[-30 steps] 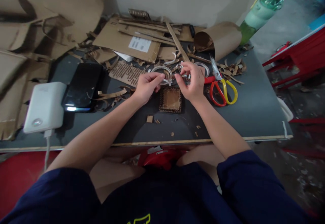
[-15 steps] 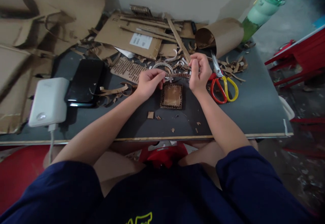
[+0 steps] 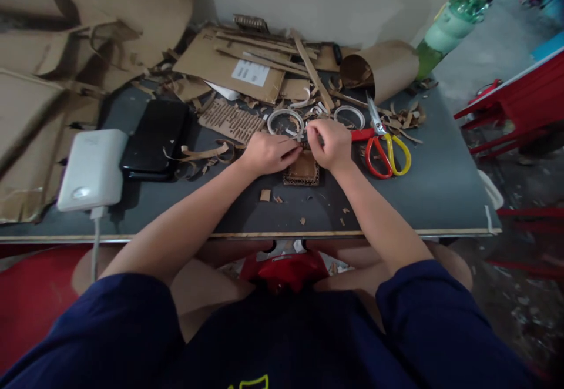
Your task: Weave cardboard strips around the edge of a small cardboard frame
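Observation:
A small square cardboard tray (image 3: pixel 304 168) with a ridged corrugated rim lies flat on the dark table. At its far edge my left hand (image 3: pixel 271 153) and my right hand (image 3: pixel 330 144) come close together, both with closed fingers. Between them is a narrow corrugated cardboard strip, mostly hidden by the fingers now. The strip appears to lie along or just over the tray's far rim; whether it touches I cannot tell. Just beyond my hands lies a roll of white tape (image 3: pixel 285 123). Right of my right hand are scissors (image 3: pixel 382 142) with one red and one yellow handle.
A second tape ring (image 3: pixel 349 117) lies behind the scissors. A ridged cardboard sheet (image 3: pixel 229 120), flat cardboard (image 3: pixel 198 63) and many scraps cover the back. At left are a black phone-like device (image 3: pixel 154 139) and a white power bank (image 3: pixel 91 168). A cardboard tube (image 3: pixel 394 70) and green bottle (image 3: pixel 453 30) stand right.
My hands have come closer together and lowered the corrugated strip to the far edge of the square tray. The second tape ring, hidden before by my right hand, now shows.

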{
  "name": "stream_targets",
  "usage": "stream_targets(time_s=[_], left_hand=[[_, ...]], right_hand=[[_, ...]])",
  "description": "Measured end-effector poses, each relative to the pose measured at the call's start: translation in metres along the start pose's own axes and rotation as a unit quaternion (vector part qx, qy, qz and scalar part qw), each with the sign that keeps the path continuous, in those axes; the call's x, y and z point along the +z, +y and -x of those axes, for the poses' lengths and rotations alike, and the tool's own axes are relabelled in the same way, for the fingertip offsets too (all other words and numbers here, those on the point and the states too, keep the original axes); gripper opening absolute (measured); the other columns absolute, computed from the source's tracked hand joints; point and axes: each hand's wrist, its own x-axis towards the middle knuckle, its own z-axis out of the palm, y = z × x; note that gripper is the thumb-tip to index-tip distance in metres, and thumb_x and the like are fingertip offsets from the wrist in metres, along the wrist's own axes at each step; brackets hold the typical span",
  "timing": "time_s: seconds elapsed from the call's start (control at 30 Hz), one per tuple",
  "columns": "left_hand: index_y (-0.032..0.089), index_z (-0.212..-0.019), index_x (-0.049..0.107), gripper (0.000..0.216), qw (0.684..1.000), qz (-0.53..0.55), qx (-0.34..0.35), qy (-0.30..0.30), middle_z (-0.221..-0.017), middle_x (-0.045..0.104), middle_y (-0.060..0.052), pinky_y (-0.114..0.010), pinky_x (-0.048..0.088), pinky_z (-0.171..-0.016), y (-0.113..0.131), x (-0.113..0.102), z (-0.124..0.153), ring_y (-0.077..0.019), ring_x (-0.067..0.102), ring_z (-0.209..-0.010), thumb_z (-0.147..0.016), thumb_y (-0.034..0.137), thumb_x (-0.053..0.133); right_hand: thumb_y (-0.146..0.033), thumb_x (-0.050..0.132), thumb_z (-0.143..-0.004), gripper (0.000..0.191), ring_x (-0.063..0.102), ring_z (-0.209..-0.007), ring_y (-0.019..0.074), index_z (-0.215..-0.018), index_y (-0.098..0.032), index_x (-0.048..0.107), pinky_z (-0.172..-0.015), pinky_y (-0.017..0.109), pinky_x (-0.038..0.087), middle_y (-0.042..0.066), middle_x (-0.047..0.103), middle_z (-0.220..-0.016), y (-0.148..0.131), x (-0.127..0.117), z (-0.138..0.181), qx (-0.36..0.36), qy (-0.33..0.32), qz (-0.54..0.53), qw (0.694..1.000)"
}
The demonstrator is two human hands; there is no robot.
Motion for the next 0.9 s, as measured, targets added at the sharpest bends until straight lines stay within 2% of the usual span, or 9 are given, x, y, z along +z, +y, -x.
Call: stream_targets(time_s=[0.13, 0.27, 0.37, 0.43, 0.53, 0.7, 0.8, 0.9], left_hand=[[0.016, -0.088, 0.077, 0.038, 0.998, 0.023, -0.052, 0.008, -0.072, 0.073, -0.009, -0.029, 0.036, -0.052, -0.005, 0.003, 0.0, -0.0207, 0.068, -0.064, -0.099, 0.034, 0.044], [0.019, -0.084, 0.076, 0.037, 0.996, 0.059, -0.059, -0.033, -0.07, 0.072, -0.007, -0.027, 0.038, -0.054, -0.002, 0.004, -0.002, -0.0196, 0.067, -0.062, -0.096, 0.037, 0.046], [0.02, -0.079, 0.073, 0.035, 0.993, 0.096, -0.061, -0.036, -0.068, 0.07, -0.004, -0.025, 0.035, -0.053, 0.002, 0.003, -0.003, -0.0158, 0.065, -0.059, -0.095, 0.037, 0.047], [0.019, -0.069, 0.068, 0.038, 0.991, 0.109, -0.073, -0.026, -0.06, 0.065, -0.003, -0.026, 0.032, -0.051, 0.003, 0.0, -0.004, -0.0146, 0.061, -0.056, -0.096, 0.036, 0.046], [0.019, -0.064, 0.065, 0.04, 0.985, 0.134, -0.111, -0.004, -0.054, 0.058, -0.002, -0.026, 0.032, -0.051, 0.003, -0.005, -0.006, -0.014, 0.056, -0.053, -0.095, 0.038, 0.048], [0.018, -0.088, 0.077, 0.033, 0.969, 0.177, -0.168, 0.026, -0.074, 0.073, -0.004, -0.025, 0.043, -0.061, -0.002, -0.008, -0.006, -0.0143, 0.065, -0.066, -0.095, 0.037, 0.051], [0.018, -0.092, 0.078, 0.032, 0.966, 0.174, -0.189, 0.025, -0.08, 0.077, -0.004, -0.025, 0.045, -0.064, -0.004, -0.007, -0.005, -0.0153, 0.068, -0.071, -0.093, 0.035, 0.051], [0.019, -0.09, 0.078, 0.032, 0.971, 0.155, -0.18, 0.012, -0.078, 0.076, -0.005, -0.026, 0.043, -0.062, -0.004, -0.006, -0.004, -0.0162, 0.069, -0.071, -0.093, 0.035, 0.051]], right_hand=[[-0.035, 0.03, -0.104, 0.045, 0.07, -0.076, 0.0206, -0.093, -0.019, 0.07, -0.065, 0.032, 0.042, 0.008, 0.074, -0.08, -0.006, -0.001, 0.003, 0.052, -0.1, 0.069, 0.991], [-0.04, 0.019, -0.107, 0.055, 0.069, -0.08, 0.0226, -0.098, -0.019, 0.07, -0.067, 0.033, 0.04, 0.01, 0.076, -0.087, 0.001, -0.012, -0.002, 0.112, -0.161, 0.074, 0.978], [-0.059, 0.013, -0.105, 0.072, 0.067, -0.075, 0.0222, -0.091, -0.019, 0.072, -0.063, 0.032, 0.034, 0.009, 0.074, -0.08, 0.009, -0.026, -0.012, 0.079, -0.262, 0.042, 0.961], [-0.075, 0.011, -0.098, 0.085, 0.065, -0.07, 0.0211, -0.088, -0.019, 0.074, -0.061, 0.031, 0.03, 0.008, 0.071, -0.072, 0.011, -0.035, -0.017, 0.063, -0.305, 0.029, 0.95], [-0.085, 0.006, -0.09, 0.095, 0.064, -0.069, 0.0192, -0.099, -0.019, 0.075, -0.061, 0.03, 0.03, 0.007, 0.071, -0.073, 0.009, -0.043, -0.02, 0.071, -0.293, 0.017, 0.953], [-0.083, 0.002, -0.091, 0.097, 0.067, -0.075, 0.0199, -0.095, -0.018, 0.074, -0.061, 0.031, 0.027, 0.008, 0.076, -0.082, 0.001, -0.037, -0.017, 0.047, -0.309, 0.046, 0.949], [-0.084, 0.012, -0.091, 0.09, 0.069, -0.081, 0.0204, -0.102, -0.02, 0.074, -0.062, 0.031, 0.027, 0.007, 0.078, -0.09, -0.002, -0.03, -0.018, 0.032, -0.318, 0.033, 0.947], [-0.084, 0.028, -0.089, 0.08, 0.07, -0.085, 0.0214, -0.101, -0.02, 0.073, -0.062, 0.031, 0.026, 0.007, 0.078, -0.094, -0.007, -0.025, -0.023, 0.021, -0.324, 0.053, 0.944]])
